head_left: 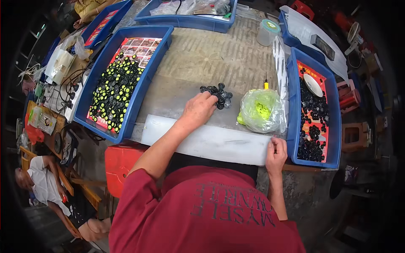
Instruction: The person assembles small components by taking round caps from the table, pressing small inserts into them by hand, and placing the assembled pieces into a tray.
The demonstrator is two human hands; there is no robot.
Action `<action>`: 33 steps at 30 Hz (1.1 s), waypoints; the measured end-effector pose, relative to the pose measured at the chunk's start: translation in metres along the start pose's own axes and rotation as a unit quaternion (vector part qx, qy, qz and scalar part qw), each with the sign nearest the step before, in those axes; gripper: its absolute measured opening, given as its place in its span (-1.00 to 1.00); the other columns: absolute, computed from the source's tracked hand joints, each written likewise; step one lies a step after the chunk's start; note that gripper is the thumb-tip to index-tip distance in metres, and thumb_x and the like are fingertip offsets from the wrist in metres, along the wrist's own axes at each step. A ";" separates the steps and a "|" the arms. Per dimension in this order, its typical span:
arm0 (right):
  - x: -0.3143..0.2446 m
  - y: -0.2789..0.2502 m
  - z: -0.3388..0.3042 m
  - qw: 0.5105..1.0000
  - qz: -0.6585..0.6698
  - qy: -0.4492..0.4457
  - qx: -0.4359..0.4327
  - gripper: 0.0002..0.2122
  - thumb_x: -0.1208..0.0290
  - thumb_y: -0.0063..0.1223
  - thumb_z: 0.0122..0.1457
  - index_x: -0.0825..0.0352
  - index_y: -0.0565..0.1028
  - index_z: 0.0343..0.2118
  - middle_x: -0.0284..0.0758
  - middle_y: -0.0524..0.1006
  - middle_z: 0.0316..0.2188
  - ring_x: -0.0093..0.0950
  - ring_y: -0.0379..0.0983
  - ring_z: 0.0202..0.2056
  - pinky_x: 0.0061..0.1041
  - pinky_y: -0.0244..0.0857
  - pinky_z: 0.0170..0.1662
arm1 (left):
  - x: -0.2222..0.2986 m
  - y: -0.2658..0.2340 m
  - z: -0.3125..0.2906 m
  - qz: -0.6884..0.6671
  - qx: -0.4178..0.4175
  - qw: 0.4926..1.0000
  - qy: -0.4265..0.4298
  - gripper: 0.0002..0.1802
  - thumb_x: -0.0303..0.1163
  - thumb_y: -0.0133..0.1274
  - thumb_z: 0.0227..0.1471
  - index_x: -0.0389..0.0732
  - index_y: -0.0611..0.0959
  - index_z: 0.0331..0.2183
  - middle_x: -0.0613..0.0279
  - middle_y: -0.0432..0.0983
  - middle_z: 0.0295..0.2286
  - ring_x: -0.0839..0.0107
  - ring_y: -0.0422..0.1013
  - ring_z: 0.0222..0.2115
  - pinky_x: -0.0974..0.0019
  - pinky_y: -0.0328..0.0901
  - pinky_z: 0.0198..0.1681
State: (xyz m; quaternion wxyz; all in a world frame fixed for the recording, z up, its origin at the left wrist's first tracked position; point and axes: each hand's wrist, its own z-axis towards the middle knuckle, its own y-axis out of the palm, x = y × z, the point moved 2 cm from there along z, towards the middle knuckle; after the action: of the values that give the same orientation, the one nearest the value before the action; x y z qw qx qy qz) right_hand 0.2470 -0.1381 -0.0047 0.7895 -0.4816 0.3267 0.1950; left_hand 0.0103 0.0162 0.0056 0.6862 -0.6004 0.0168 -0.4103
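My left hand reaches over a small pile of black round pieces in the middle of the table, its fingers curled down at the near edge. Whatever lies under the fingertips is hidden. A long whitish board runs along the table's front edge, beneath my left forearm. At its right end, my right hand is closed on the corner with bent fingers. Between the hands and a little farther back stands a clear plastic bag with bright yellow-green material inside. Behind it a yellow-handled thin-pointed tool sticks up.
On the left, a blue tray holds many black pieces with yellow-green centres. Another blue tray on the right holds plain black pieces and a white oval dish. A lidded plastic tub stands far back. A person sits at lower left.
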 end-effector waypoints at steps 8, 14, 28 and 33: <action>-0.004 -0.002 0.001 1.000 0.001 -0.021 0.015 -0.90 0.61 -0.12 -0.07 0.45 0.36 -0.44 -0.16 0.35 -0.47 -0.27 0.29 -0.45 -0.45 0.19 -0.39 | -0.003 0.011 -0.002 0.065 0.038 0.993 0.086 -0.84 -0.50 0.00 -0.25 -0.22 0.45 -0.46 0.19 0.33 -0.53 0.23 0.31 -0.46 0.26 0.24 -0.42; -0.002 -0.002 0.001 0.999 -0.005 -0.028 0.016 -0.90 0.61 -0.12 -0.08 0.43 0.36 -0.45 -0.16 0.35 -0.46 -0.26 0.29 -0.43 -0.44 0.19 -0.38 | -0.001 0.012 -0.001 0.073 0.077 0.985 0.134 -0.92 -0.51 -0.12 -0.29 -0.20 0.40 -0.56 0.22 0.27 -0.59 0.28 0.28 -0.50 0.27 0.22 -0.47; -0.027 -0.011 0.024 0.997 0.037 -0.026 0.055 -0.90 0.63 -0.12 -0.06 0.43 0.39 -0.43 -0.20 0.37 -0.47 -0.35 0.33 -0.46 -0.52 0.21 -0.42 | 0.020 -0.006 -0.027 -0.390 0.063 0.900 -0.184 -0.91 -0.49 -0.09 -0.05 -0.31 0.47 -0.44 0.37 0.41 -0.60 0.66 0.31 -0.65 0.61 0.17 -0.63; -0.041 -0.003 0.068 0.991 -0.009 -0.125 0.056 -0.91 0.63 -0.09 -0.09 0.41 0.40 -0.46 -0.21 0.37 -0.51 -0.30 0.32 -0.48 -0.44 0.20 -0.42 | 0.030 -0.001 -0.036 -0.502 0.026 0.842 -0.196 -0.92 -0.52 -0.05 -0.09 -0.30 0.47 -0.44 0.33 0.42 -0.60 0.62 0.37 -0.62 0.60 0.23 -0.62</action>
State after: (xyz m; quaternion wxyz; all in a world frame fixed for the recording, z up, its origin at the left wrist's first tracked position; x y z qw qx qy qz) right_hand 0.2417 -0.0786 0.0480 0.8517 -0.4115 0.2314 0.2275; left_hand 0.0110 -0.0308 0.0110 0.3903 -0.5770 -0.4325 -0.5724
